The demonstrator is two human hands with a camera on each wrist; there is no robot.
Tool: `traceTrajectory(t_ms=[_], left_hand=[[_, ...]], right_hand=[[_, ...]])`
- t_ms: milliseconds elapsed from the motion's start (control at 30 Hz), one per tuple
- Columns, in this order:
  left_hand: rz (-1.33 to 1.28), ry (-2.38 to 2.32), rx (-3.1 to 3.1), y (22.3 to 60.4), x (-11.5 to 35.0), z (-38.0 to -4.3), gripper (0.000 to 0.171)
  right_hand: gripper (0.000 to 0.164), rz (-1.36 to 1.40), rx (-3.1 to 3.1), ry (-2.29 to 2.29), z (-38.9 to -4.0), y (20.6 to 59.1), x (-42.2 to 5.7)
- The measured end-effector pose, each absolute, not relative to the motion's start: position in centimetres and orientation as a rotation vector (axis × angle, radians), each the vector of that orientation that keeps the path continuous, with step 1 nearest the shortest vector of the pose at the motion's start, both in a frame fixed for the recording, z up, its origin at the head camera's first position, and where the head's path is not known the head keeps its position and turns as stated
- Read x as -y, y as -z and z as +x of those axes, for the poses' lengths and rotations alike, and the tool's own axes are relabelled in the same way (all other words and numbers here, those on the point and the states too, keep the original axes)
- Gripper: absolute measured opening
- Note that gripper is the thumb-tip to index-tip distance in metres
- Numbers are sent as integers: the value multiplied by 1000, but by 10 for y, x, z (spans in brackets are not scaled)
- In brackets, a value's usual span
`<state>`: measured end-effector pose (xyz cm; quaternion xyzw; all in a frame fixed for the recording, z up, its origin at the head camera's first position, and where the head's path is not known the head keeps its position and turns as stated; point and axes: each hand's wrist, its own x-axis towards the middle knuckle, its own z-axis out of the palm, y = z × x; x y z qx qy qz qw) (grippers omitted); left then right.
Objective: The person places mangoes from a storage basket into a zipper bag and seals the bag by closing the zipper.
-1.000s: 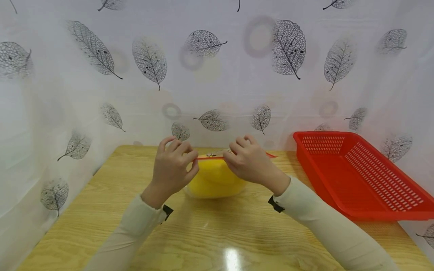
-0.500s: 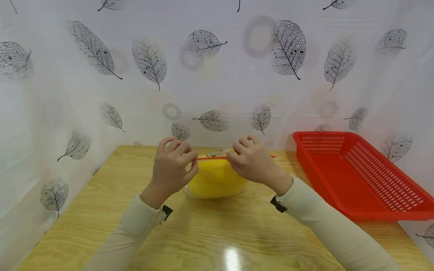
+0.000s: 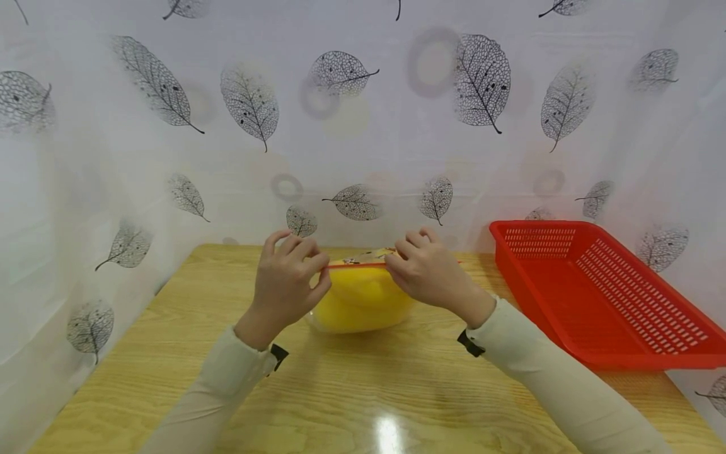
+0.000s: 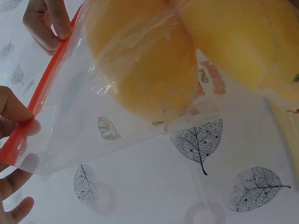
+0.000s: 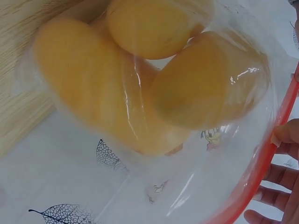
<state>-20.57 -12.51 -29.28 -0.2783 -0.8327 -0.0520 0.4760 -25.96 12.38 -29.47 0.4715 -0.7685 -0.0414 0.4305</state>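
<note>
A clear zip bag (image 4: 70, 135) with a red zip strip (image 3: 357, 265) stands on the table in the head view. Inside it are several yellow oval fruits (image 5: 205, 84), mango-like in shape. My left hand (image 3: 286, 277) pinches the left end of the strip between thumb and fingers. Farther right along the strip, my right hand (image 3: 422, 268) pinches it too, its other fingers curled. In the right wrist view, the right hand's thumb (image 5: 285, 133) lies against the near side of the strip, with fingers behind. The bag's far side is hidden in the head view.
A red slotted plastic basket (image 3: 590, 309) sits on the right of the wooden table (image 3: 351, 391). White curtain-like sheeting with leaf prints (image 3: 363, 145) surrounds the table at the back and sides.
My right hand has slid a little to the right along the red strip, uncovering more of it. The left hand and the bag stay almost in place.
</note>
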Motion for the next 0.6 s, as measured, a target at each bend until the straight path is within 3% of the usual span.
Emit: traceTrajectory(t_ms=[433,600], left_hand=[[-680,127,2034,294,126,-207,5],[-684,132,2031,294,126,-207,5]], right_hand=[[16,1176,1889,85,-262,296,-131],[25,1164,1900,101,-262,297,-133]])
